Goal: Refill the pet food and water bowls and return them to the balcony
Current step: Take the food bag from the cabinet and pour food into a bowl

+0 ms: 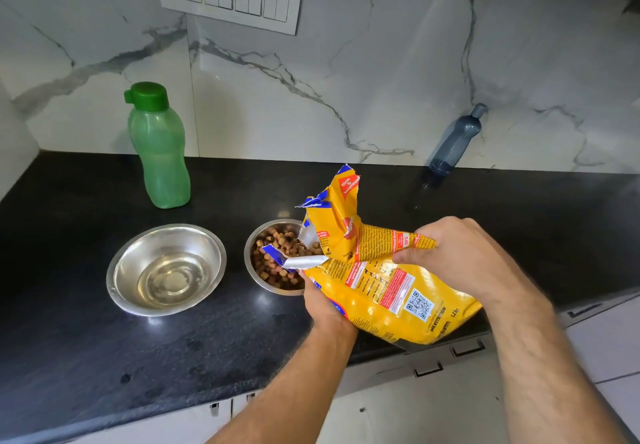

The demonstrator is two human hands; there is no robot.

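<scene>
While the black tabletop [86,357] carries everything in view, the relation that governs the coming move is that between the yellow food bag [384,291] and the food bowl [258,279]. The bag lies tilted on its side, long axis running from lower right to upper left, with its torn mouth [304,253] directly over the bowl's right rim. The right hand [460,256] is clenched round the bag's upper middle, thumb toward the mouth; the left hand [323,301] grips the bag from beneath, just beside the bowl's near rim, and is the nearer hand to the bowl. The food bowl, already holding brown kibble [273,260], sits left of both hands. The water bowl [166,270], holding clear water, stands farther left, close beside the food bowl but apart from it. A green bottle [157,145] stands upright behind the water bowl; a blue-grey bottle [457,138] leans against the marble wall [346,79] at right. Judged from this layout, righting the bag means swinging its mouth up and rightward, away from the bowl.
</scene>
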